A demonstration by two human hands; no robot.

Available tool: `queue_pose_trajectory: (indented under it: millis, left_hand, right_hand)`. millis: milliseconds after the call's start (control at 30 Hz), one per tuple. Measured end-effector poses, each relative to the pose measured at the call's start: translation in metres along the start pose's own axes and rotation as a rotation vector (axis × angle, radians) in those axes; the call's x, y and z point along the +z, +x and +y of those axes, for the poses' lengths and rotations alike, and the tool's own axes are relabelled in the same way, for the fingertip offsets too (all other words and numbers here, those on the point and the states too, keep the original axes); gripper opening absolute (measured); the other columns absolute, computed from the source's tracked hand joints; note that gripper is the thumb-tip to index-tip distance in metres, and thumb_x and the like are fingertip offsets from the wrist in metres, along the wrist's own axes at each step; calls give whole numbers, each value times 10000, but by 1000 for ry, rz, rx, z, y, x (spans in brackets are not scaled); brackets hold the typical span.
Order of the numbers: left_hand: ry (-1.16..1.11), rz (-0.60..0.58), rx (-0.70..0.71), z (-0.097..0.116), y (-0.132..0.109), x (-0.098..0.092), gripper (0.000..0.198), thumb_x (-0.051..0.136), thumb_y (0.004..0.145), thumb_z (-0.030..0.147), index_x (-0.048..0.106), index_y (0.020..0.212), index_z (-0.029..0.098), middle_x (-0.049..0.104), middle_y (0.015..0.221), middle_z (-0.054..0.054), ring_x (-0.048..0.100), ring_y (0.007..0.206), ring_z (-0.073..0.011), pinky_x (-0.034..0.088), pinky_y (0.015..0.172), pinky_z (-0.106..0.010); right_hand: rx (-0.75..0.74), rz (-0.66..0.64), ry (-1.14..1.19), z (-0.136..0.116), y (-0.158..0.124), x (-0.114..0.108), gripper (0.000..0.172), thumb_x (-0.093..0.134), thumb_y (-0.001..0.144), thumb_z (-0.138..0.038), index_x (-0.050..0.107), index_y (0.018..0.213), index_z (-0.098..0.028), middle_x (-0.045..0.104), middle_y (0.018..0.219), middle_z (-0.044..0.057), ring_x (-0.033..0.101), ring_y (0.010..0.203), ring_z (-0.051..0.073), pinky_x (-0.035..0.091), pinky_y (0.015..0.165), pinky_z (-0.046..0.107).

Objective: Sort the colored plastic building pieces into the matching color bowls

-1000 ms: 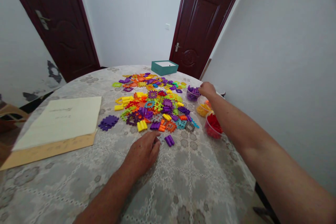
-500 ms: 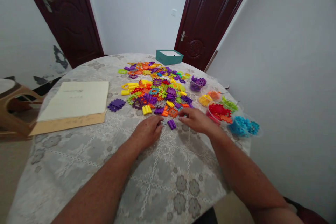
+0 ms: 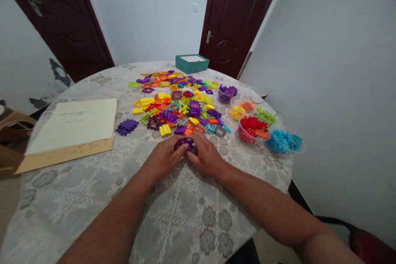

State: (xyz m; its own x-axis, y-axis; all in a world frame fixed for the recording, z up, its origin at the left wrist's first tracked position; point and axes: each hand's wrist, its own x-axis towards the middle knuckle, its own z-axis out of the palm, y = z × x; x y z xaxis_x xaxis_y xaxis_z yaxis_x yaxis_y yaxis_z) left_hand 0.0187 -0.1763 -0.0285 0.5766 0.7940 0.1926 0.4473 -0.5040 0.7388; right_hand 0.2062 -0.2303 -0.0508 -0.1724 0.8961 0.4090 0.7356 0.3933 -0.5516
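A round table (image 3: 185, 218) under a lace-patterned cloth, seen over my grip, where my left hand (image 3: 163, 159) and right hand (image 3: 206, 156) close on a purple piece (image 3: 187, 145). Just beyond my fingers spreads a heap of coloured plastic pieces (image 3: 179, 105). Right of the grip stand small tubs of red pieces (image 3: 252, 129) and blue pieces (image 3: 283, 142). To its left a cream sheet (image 3: 74, 123) lies on a brown envelope (image 3: 62, 156). Far beyond sits a teal box (image 3: 192, 63).

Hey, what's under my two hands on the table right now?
A small purple plastic piece shows between the left hand and right hand. Fingers cover most of it, so its shape cannot be seen.
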Motion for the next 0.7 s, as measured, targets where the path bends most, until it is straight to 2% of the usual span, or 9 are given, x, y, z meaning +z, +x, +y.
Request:
queue_pose_trajectory:
  millis: [167, 233, 333, 433, 533, 600, 700]
  left_hand:
    - [-74, 18, -95, -4, 2, -4, 302, 557, 935, 334, 706, 1162, 200, 766, 1076, -57, 701, 973, -225, 519, 911, -351]
    - [-63, 69, -157, -6, 2, -7, 303, 557, 927, 348, 702, 1144, 193, 766, 1052, -58, 701, 943, -227, 525, 884, -353]
    - [-33, 183, -230, -7, 3, -13, 346, 537, 933, 374, 698, 1180, 192, 765, 1052, -67, 696, 930, -232, 529, 860, -358]
    - [10, 223, -225, -9, 4, -15, 370, 528, 939, 377, 707, 1212, 204, 764, 1067, -76, 691, 951, -240, 518, 876, -370]
    - [66, 185, -174, -15, 3, -10, 396, 572, 921, 359, 679, 1270, 205, 763, 1031, -78, 694, 924, -239, 508, 858, -368]
    - [91, 146, -149, -18, 2, -7, 412, 606, 903, 345, 661, 1287, 205, 763, 995, -75, 699, 898, -235, 507, 834, -358]
    - [120, 91, -105, -19, 1, -4, 335, 617, 899, 330, 700, 1203, 215, 769, 987, -79, 708, 908, -241, 508, 855, -360]
  right_hand:
    - [-87, -52, 48, -4, 0, 5, 549, 659, 949, -299, 469, 1464, -288, 610, 1300, 97, 591, 1175, 246, 526, 983, 414]
    - [-120, -36, 51, -1, 0, 5, 511, 644, 965, -317, 489, 1449, -267, 619, 1292, 108, 596, 1176, 250, 524, 996, 420]
    - [-113, 61, 5, 8, 3, 0, 380, 578, 983, -259, 575, 1363, -250, 634, 1278, 120, 577, 1224, 264, 486, 1065, 461]
    - [-37, 177, -71, 22, 9, -11, 359, 526, 968, -188, 634, 1305, -249, 653, 1269, 122, 566, 1245, 276, 437, 1120, 506]
    - [96, 286, -169, 41, 22, -27, 399, 475, 951, -165, 646, 1310, -201, 651, 1298, 143, 557, 1269, 280, 415, 1144, 496]
    - [195, 283, -254, 54, 35, -41, 429, 449, 941, -158, 643, 1324, -148, 648, 1315, 167, 558, 1279, 281, 409, 1151, 461]
    - [344, 190, -397, 70, 61, -59, 436, 452, 947, -178, 644, 1329, -96, 671, 1285, 200, 594, 1250, 295, 422, 1128, 414]
